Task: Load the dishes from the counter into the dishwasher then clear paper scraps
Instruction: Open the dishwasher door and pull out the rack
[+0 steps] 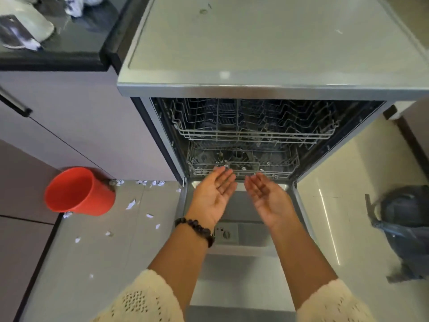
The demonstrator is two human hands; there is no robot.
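The dishwasher (267, 89) stands open in front of me, its door (241, 270) folded down flat beneath my arms. Inside, the upper wire rack (253, 126) and the lower wire rack (241, 161) look bare. My left hand (213, 194) and my right hand (267, 196) hover palm-up and empty over the door, fingertips near the lower rack's front edge. White paper scraps (131, 204) lie scattered on the floor to the left. On the dark counter (69, 54) at the top left sit a pale dish (25, 22) and more crumpled paper (74, 8).
A red bucket (79, 192) stands on the tiled floor by the cabinet, left of the dishwasher. A dark plastic bag (404, 231) sits on the floor at the right. A cabinet handle (14, 103) juts out at the far left.
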